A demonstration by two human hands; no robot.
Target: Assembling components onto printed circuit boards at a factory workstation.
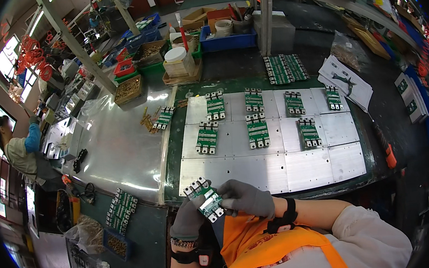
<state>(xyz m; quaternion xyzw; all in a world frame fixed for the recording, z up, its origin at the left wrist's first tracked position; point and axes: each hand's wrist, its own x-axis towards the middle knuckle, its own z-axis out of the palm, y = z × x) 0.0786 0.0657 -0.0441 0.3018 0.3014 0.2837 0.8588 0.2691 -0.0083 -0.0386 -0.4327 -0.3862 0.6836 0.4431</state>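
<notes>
Both my hands wear grey gloves and hold one green circuit module (206,198) with white terminals close to my chest. My left hand (187,219) grips it from below and left. My right hand (245,197) pinches its right side. Just beyond lies a grid of bare metal plates (278,166) on a green mat. Several more green modules (257,130) sit on the farther plates in two rows.
A stack of modules (120,209) lies at my left, another batch (284,68) at the back. Brass parts (128,89) fill bins behind. An orange-handled screwdriver (385,148) rests at the right edge. Another person (19,146) works far left.
</notes>
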